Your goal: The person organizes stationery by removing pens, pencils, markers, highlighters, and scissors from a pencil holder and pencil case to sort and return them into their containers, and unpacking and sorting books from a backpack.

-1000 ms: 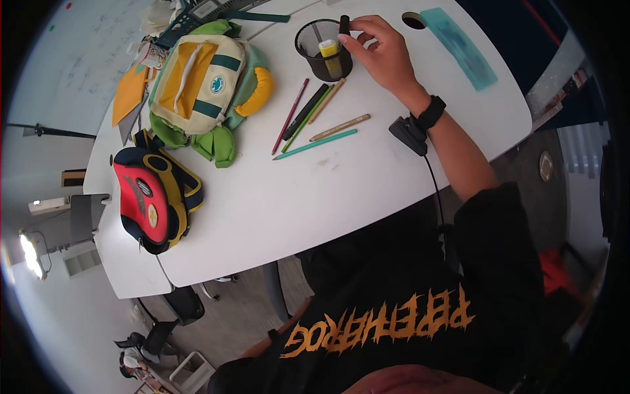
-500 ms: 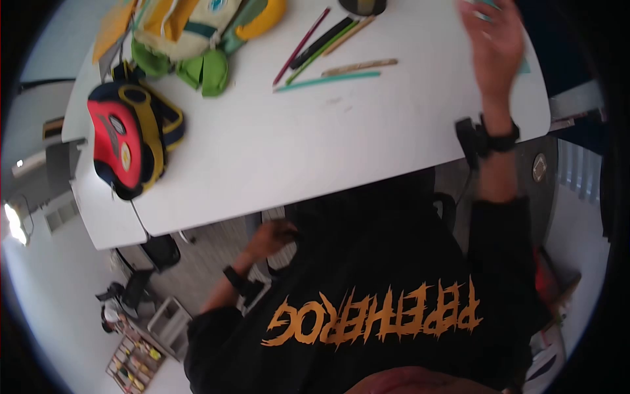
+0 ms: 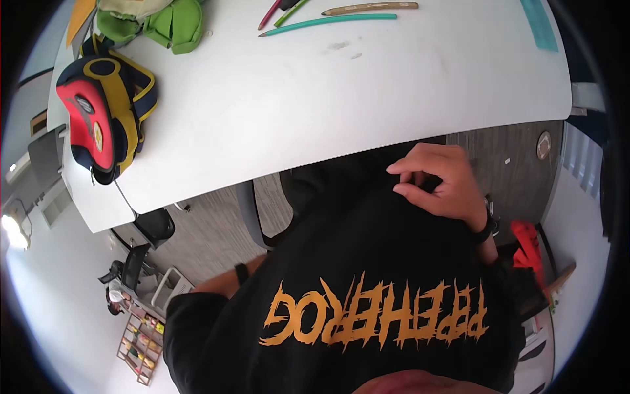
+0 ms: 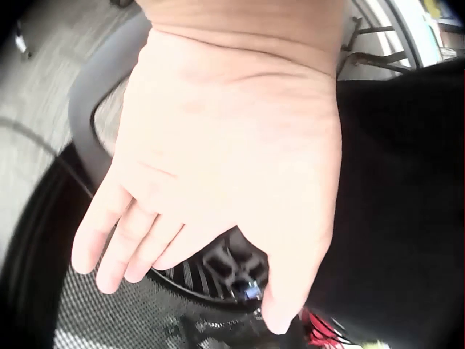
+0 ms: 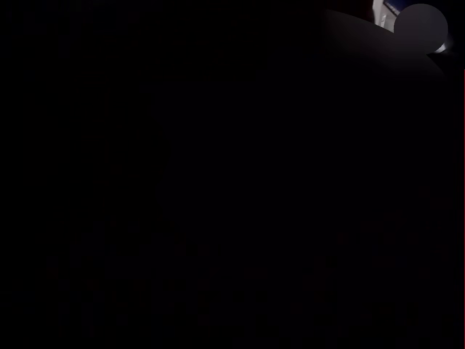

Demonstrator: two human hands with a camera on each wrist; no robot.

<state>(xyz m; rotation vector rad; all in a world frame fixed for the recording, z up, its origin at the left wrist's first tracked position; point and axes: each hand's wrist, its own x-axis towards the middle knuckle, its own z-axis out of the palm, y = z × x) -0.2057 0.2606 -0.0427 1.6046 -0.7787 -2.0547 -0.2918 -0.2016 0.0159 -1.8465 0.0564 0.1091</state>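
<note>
In the head view my right hand [image 3: 440, 180] is held in front of the black shirt [image 3: 367, 243], just off the table's near edge, its fingers loosely bent and nothing between them. The left wrist view has my left hand [image 4: 218, 153] palm to the camera, fingers extended and empty, over a black mesh chair seat [image 4: 109, 313]. In the head view the left forearm is partly seen and that hand is hidden. On the white table [image 3: 262, 105] lie a teal pencil [image 3: 335, 24], a thick tan pencil [image 3: 371, 8], a green pencil [image 3: 291, 12] and a purple pencil [image 3: 269, 14].
A red, navy and yellow bag [image 3: 92, 111] stands at the table's left end, with part of a green and cream bag [image 3: 174, 25] behind it. A teal flat case [image 3: 541, 25] lies at the far right. The right wrist view is almost wholly dark.
My right hand pinched a black marker at the mesh cup, then swung right, and now is down by the shirt without it. The head view has tilted downward; the cup is out of frame.
</note>
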